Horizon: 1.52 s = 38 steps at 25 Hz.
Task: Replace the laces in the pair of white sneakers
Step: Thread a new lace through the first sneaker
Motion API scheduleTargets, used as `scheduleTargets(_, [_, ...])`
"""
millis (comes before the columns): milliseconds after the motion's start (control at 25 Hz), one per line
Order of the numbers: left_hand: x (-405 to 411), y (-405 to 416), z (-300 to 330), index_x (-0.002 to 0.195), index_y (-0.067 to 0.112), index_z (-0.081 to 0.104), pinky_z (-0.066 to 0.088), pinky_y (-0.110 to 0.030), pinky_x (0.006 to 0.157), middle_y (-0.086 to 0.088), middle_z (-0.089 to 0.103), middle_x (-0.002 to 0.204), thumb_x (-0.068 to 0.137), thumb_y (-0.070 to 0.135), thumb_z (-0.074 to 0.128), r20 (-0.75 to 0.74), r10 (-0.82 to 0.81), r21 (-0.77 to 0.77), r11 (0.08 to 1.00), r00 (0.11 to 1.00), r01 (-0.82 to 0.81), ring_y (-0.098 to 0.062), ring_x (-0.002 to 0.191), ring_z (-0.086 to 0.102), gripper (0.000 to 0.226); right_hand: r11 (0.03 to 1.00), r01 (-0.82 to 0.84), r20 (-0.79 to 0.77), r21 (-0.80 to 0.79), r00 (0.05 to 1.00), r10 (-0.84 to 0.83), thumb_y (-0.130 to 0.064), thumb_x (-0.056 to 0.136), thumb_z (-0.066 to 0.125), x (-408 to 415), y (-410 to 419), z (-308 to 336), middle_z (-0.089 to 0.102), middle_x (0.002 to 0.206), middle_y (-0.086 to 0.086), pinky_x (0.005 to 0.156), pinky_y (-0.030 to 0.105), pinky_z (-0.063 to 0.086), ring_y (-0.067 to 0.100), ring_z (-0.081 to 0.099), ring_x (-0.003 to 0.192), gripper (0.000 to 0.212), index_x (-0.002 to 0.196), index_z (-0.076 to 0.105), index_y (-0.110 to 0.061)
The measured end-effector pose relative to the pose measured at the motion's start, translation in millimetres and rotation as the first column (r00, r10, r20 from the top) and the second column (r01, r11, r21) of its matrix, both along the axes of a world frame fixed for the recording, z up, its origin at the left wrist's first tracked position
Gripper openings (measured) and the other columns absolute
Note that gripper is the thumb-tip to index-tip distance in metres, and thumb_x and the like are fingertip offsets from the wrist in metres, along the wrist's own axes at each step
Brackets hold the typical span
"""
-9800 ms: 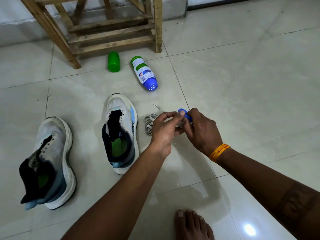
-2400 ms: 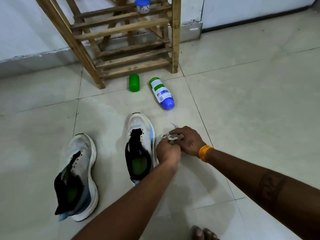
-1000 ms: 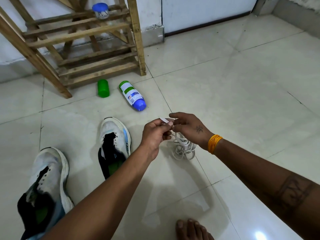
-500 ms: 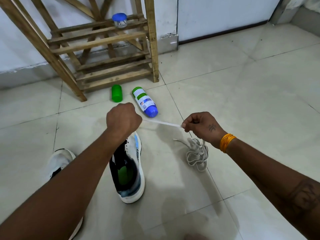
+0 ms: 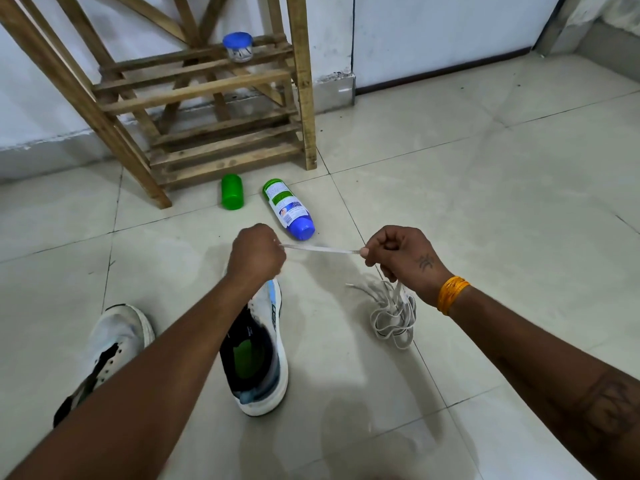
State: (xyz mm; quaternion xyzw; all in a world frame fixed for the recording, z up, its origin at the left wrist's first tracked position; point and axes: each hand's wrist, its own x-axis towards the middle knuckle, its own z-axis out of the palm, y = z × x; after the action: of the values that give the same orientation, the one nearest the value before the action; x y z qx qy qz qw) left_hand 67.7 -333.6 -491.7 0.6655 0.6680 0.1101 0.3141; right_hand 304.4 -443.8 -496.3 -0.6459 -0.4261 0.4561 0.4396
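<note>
Two white sneakers without laces stand on the tiled floor: one (image 5: 258, 358) under my left forearm, the other (image 5: 114, 344) further left, partly hidden by that arm. A white lace (image 5: 318, 249) runs taut between my hands. My left hand (image 5: 256, 252) grips one end in a fist above the toe of the nearer sneaker. My right hand (image 5: 403, 258) pinches the lace, and the rest hangs from it in a loose bundle (image 5: 393, 313) down to the floor.
A wooden rack (image 5: 207, 95) stands against the wall, with a small blue-lidded jar (image 5: 237, 46) on a slat. A green cap (image 5: 232, 191) and a bottle with a blue end (image 5: 289, 209) lie on the floor before it. Bare tiles stretch to the right.
My hands have drawn apart, stretching a length of lace out of the bundle. The bundle now hangs below my right hand. In the last half second little has moved.
</note>
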Motion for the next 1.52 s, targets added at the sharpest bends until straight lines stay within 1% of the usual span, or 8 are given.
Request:
scheduleTargets(240, [34,-42,18,0.116,0.011,0.067,0.054,-0.028,0.053,-0.014,0.073,0.078,0.098,0.008,0.066,0.513,-0.222,-0.287,0.866,0.829,0.409,-0.024,0.059,0.065,0.019,0.995,-0.097,-0.025,0.039,0.995,0.098,-0.007,0.090,0.073,-25,3,11,0.073,0.080,0.020,0.046,0.024,0.044,0.019,0.053,0.052,0.010,0.090,0.070,0.002])
scheduleTargets(480, [-12,6,2,0.101,0.000,0.068,0.055,-0.028,0.048,-0.024,0.073,0.078,0.095,0.003,0.066,0.303,0.157,-0.106,0.986,0.940,-0.131,-0.018,0.046,0.061,0.007,0.999,0.037,-0.057,0.033,0.998,-0.035,-0.004,0.089,0.072,-5,1,0,0.074,0.081,0.019,0.052,0.032,0.045,0.021,0.050,0.052,0.004,0.088,0.071,-0.001])
scheduleTargets(720, [30,-41,20,0.113,0.004,0.067,0.056,-0.028,0.055,-0.015,0.073,0.078,0.098,0.010,0.067,0.566,-0.167,-0.303,0.868,0.807,0.392,-0.020,0.060,0.066,0.016,0.992,-0.103,-0.075,0.075,0.991,0.109,-0.004,0.090,0.070,-30,5,12,0.072,0.080,0.020,0.051,0.031,0.048,0.022,0.053,0.055,0.005,0.092,0.071,0.000])
scheduleTargets(920, [-3,1,-2,0.105,0.000,0.068,0.058,-0.033,0.053,-0.013,0.071,0.071,0.094,0.000,0.061,0.223,0.128,-0.097,0.989,0.966,-0.109,-0.023,0.050,0.063,0.014,0.999,0.006,-0.086,0.046,0.996,-0.002,0.000,0.089,0.068,-4,-4,5,0.071,0.077,0.016,0.052,0.031,0.044,0.019,0.049,0.050,0.003,0.090,0.071,0.001])
scheduleTargets(1040, [13,-23,8,0.128,0.028,0.058,0.054,-0.032,0.053,-0.014,0.070,0.074,0.097,0.001,0.062,0.371,-0.166,-0.247,0.931,0.914,0.270,-0.025,0.056,0.064,0.041,0.998,-0.061,-0.076,0.033,0.995,0.064,0.000,0.089,0.068,-13,-5,6,0.072,0.079,0.017,0.051,0.029,0.046,0.020,0.051,0.052,0.003,0.091,0.070,0.001])
scheduleTargets(1200, [35,-35,15,0.104,0.001,0.068,0.058,-0.030,0.056,-0.017,0.071,0.079,0.099,0.006,0.063,0.492,-0.189,-0.261,0.900,0.850,0.350,-0.026,0.062,0.067,0.008,0.996,-0.077,-0.098,0.049,0.992,0.082,-0.001,0.090,0.069,-20,2,9,0.071,0.080,0.021,0.049,0.028,0.046,0.022,0.052,0.054,0.002,0.091,0.070,0.000])
scheduleTargets(1360, [-1,-2,-2,0.107,0.009,0.072,0.060,-0.036,0.071,-0.015,0.074,0.093,0.094,0.007,0.061,-0.082,-0.039,0.142,0.989,0.996,0.050,-0.031,0.076,0.071,0.017,0.999,-0.036,-0.089,0.008,0.995,0.037,-0.001,0.090,0.069,-3,-6,-1,0.072,0.076,0.015,0.052,0.030,0.046,0.020,0.050,0.052,0.002,0.089,0.071,-0.001])
scheduleTargets(1520, [27,-36,10,0.121,0.013,0.065,0.054,-0.030,0.054,-0.015,0.070,0.076,0.098,0.004,0.063,0.481,-0.163,-0.315,0.885,0.861,0.343,-0.025,0.058,0.065,0.026,0.995,-0.095,-0.108,0.029,0.989,0.098,-0.002,0.089,0.069,-18,-2,0,0.072,0.079,0.018,0.050,0.029,0.046,0.022,0.051,0.055,0.003,0.091,0.070,0.001])
